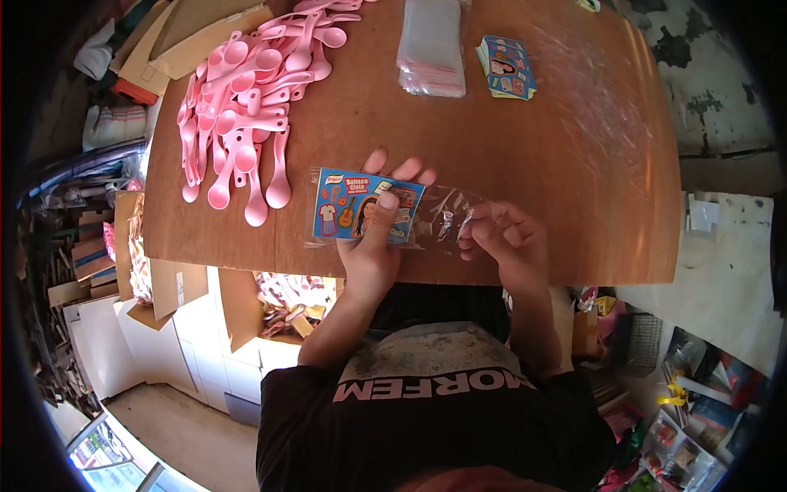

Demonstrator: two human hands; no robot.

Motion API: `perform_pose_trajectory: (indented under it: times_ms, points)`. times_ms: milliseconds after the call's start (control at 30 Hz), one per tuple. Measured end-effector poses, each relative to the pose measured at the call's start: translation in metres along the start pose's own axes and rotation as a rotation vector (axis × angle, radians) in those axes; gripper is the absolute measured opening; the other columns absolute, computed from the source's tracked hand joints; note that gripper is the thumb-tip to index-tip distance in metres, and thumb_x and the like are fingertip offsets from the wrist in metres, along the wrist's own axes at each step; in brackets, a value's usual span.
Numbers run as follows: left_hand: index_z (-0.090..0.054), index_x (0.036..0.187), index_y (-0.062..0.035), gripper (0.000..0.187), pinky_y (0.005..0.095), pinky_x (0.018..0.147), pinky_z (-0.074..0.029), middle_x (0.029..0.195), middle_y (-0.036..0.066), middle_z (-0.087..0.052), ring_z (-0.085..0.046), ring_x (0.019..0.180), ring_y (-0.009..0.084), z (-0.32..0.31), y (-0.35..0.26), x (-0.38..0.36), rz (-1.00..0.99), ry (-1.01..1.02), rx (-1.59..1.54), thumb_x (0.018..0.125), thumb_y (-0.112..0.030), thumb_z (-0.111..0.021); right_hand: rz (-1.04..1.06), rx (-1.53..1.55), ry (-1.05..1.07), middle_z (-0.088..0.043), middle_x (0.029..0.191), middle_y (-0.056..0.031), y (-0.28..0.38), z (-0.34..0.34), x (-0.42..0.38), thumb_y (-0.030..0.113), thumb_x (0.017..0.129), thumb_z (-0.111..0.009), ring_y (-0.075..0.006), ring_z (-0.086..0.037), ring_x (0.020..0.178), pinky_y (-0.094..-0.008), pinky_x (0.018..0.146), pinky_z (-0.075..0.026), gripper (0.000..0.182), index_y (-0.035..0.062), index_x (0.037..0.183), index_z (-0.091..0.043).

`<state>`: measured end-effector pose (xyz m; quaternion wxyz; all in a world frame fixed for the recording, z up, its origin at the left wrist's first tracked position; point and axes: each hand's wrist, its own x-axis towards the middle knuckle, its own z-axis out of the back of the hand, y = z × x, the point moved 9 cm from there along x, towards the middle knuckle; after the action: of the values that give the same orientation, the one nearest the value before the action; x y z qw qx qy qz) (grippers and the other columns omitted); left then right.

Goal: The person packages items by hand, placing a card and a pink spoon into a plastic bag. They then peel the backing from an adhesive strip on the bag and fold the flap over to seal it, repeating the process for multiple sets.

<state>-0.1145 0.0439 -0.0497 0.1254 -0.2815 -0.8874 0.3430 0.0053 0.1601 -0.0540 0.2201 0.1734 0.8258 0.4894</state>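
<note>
In the head view my left hand (375,238) grips a blue printed card (338,215) inside a clear plastic bag (426,234), thumb across the card's front and fingertips showing past its far edge. My right hand (507,238) pinches the bag's crumpled right end between thumb and fingers. Both hands are over the near part of the wooden table (566,180). A big heap of pink plastic spoons (246,98) lies at the back left. Farther off are a stack of clear bags (430,49) and a stack of the same blue cards (508,66).
Loose clear plastic film (607,98) lies at the table's right. An open cardboard box (209,37) stands at the back left. Below the near edge, another carton (238,307) holds packed items. Assorted goods (689,394) crowd the lower right.
</note>
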Motion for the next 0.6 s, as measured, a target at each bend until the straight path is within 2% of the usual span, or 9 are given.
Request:
perform_pose_trajectory:
  times_ms: [67,167,300,400,467,533,600]
  points:
    - [-0.036,0.135,-0.0006,0.044,0.0424,0.095,-0.046,0.122,0.021,-0.056,-0.058,0.11,0.0326,0.001,0.0,0.001,-0.01,-0.021,0.001,0.095,-0.009,-0.051,0.094,-0.167,-0.105,-0.065,0.081,-0.0116,0.007,0.0,0.002,0.005,0.086,-0.066,-0.0138,-0.062,0.069,-0.0267,0.061,-0.052,0.014,-0.005,0.095,-0.061]
    - [-0.034,0.136,-0.0002,0.046,0.0431,0.095,-0.047,0.121,0.021,-0.056,-0.058,0.109,0.0327,0.005,0.0,0.004,-0.017,-0.069,0.027,0.094,-0.009,-0.051,0.036,-0.237,-0.2,-0.064,0.079,-0.0109,0.007,0.007,0.005,0.003,0.084,-0.067,-0.0122,-0.061,0.067,-0.0259,0.058,-0.05,0.013,-0.0052,0.092,-0.061]
    - [-0.033,0.136,0.0004,0.046,0.045,0.095,-0.046,0.12,0.021,-0.057,-0.058,0.109,0.0337,0.009,0.0,0.004,-0.022,-0.108,0.1,0.094,-0.009,-0.05,0.068,-0.234,-0.226,-0.063,0.076,-0.0093,0.008,0.011,0.006,0.004,0.085,-0.067,-0.0116,-0.059,0.064,-0.0255,0.055,-0.049,0.012,-0.0047,0.09,-0.061]
    - [-0.033,0.137,-0.0004,0.047,0.0449,0.095,-0.046,0.121,0.021,-0.056,-0.057,0.11,0.0335,0.009,0.002,0.005,-0.015,-0.118,0.073,0.094,-0.011,-0.051,0.05,-0.173,-0.132,-0.061,0.074,-0.0076,0.001,0.015,0.008,0.009,0.089,-0.061,-0.0119,-0.058,0.062,-0.0257,0.053,-0.048,0.016,-0.0061,0.093,-0.063]
    - [-0.034,0.136,-0.0007,0.045,0.044,0.093,-0.048,0.122,0.021,-0.055,-0.058,0.11,0.0331,0.009,0.004,0.006,-0.01,-0.111,0.05,0.095,-0.011,-0.05,-0.031,0.168,0.173,-0.058,0.072,-0.0064,-0.004,-0.003,0.01,0.013,0.091,-0.054,-0.0126,-0.055,0.061,-0.0261,0.052,-0.046,0.024,-0.0072,0.1,-0.064]
    - [-0.034,0.136,-0.001,0.044,0.0431,0.091,-0.05,0.123,0.021,-0.055,-0.058,0.11,0.0326,0.008,0.005,0.007,-0.005,-0.104,0.027,0.096,-0.011,-0.049,-0.067,0.202,0.252,-0.056,0.071,-0.0058,-0.005,-0.007,0.013,0.013,0.09,-0.052,-0.0125,-0.053,0.062,-0.0262,0.054,-0.045,0.027,-0.0074,0.103,-0.064]
    - [-0.034,0.136,-0.0013,0.045,0.0437,0.092,-0.049,0.124,0.021,-0.054,-0.057,0.111,0.0329,0.005,0.014,0.007,0.092,-0.075,-0.074,0.096,-0.012,-0.05,-0.104,0.236,0.329,-0.054,0.07,-0.0053,-0.008,-0.01,0.011,0.014,0.09,-0.05,-0.0125,-0.052,0.062,-0.0262,0.055,-0.045,0.03,-0.0075,0.106,-0.064]
